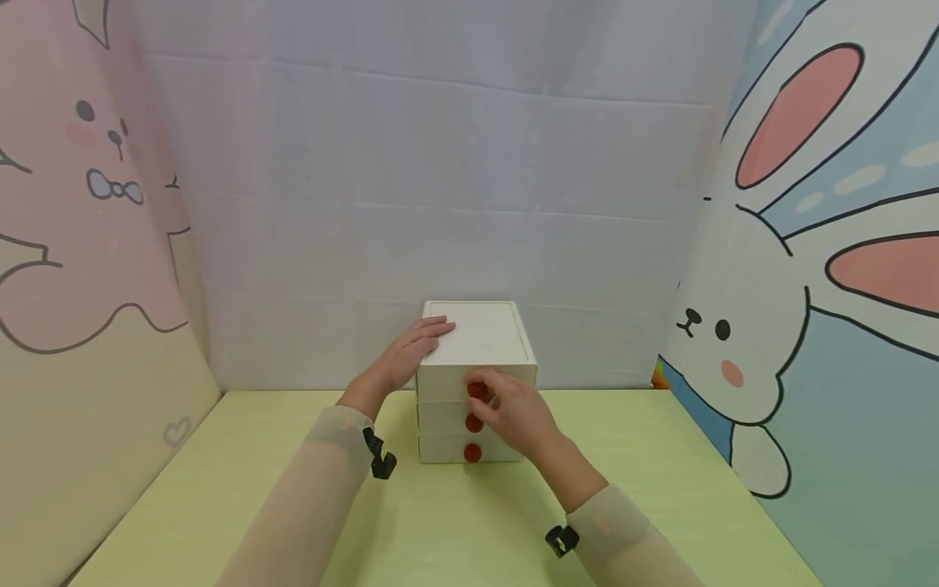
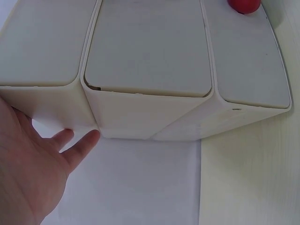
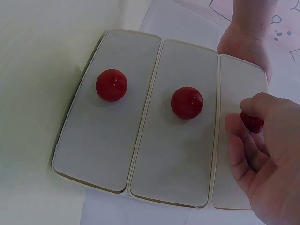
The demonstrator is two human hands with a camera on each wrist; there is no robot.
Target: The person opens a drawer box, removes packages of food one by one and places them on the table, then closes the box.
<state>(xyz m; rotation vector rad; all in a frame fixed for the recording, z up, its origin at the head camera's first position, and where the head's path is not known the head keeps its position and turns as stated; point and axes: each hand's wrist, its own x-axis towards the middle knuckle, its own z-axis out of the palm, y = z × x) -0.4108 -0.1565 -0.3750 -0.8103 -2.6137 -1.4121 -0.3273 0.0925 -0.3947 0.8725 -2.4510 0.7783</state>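
Observation:
A white drawer unit (image 1: 480, 334) with three stacked drawers stands on the table, each drawer front bearing a round red knob. My left hand (image 1: 407, 352) rests against the upper left edge of the unit, fingers extended over its top; in the left wrist view the hand (image 2: 42, 164) lies along the unit's side. With thumb and fingers, my right hand (image 1: 517, 412) pinches the top drawer's red knob (image 3: 253, 123). The middle knob (image 3: 187, 102) and the bottom knob (image 3: 111, 85) are untouched. All three drawers sit flush in the unit.
The pale yellow-green table (image 1: 623, 473) surrounds the unit. A white cloth (image 1: 469, 187) hangs close behind it. Cartoon-printed panels, a pink one (image 1: 88, 228) on the left and a rabbit one (image 1: 770, 326) on the right, flank the table.

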